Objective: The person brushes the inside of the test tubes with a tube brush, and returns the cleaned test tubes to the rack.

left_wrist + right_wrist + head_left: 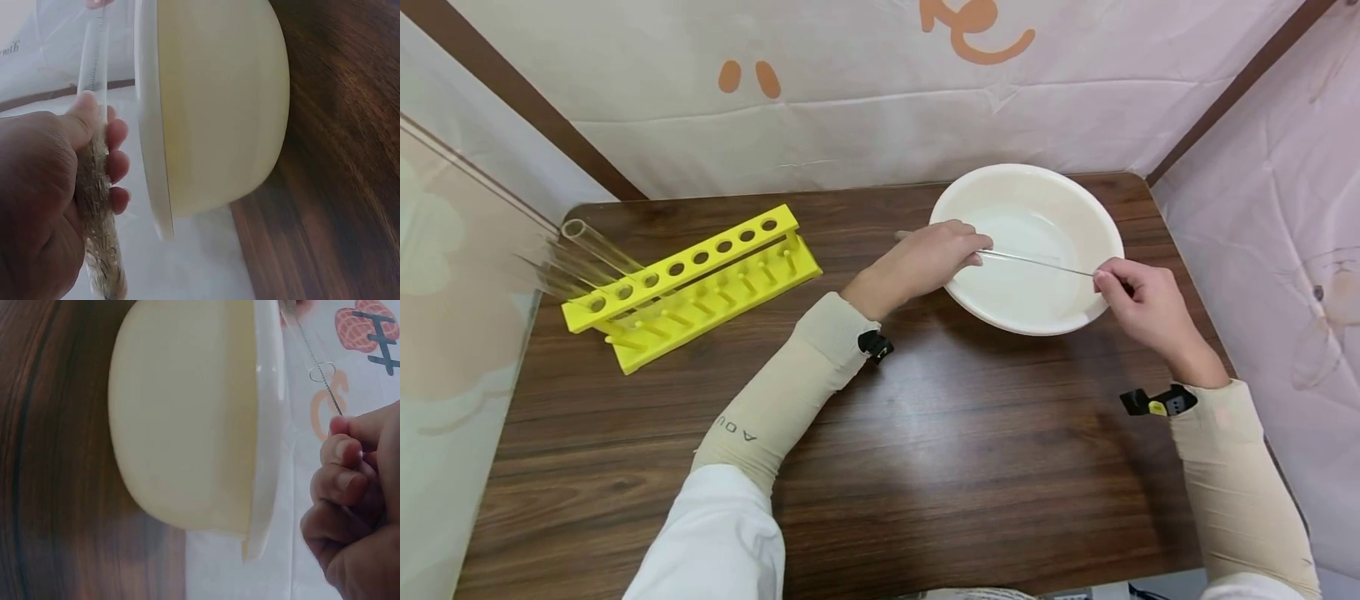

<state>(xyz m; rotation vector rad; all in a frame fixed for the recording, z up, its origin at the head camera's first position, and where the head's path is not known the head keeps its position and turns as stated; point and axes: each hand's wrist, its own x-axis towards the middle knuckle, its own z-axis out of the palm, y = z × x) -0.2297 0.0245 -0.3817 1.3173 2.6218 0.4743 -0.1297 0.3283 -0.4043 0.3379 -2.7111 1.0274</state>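
Observation:
My left hand grips a clear glass test tube over the white basin. Inside the tube sits a test tube brush, its pale bristles packed along the lower part in the left wrist view. The twisted wire handle runs out of the tube's mouth. My right hand pinches the end of that wire between thumb and fingers, at the basin's right rim. Both tube and wire lie roughly level across the basin's opening. The palm hides part of the tube in the head view.
On the left of the brown wooden table stands a yellow test tube rack. A few glass test tubes lean in the holes at its left end. White printed curtains border the table at the back and sides.

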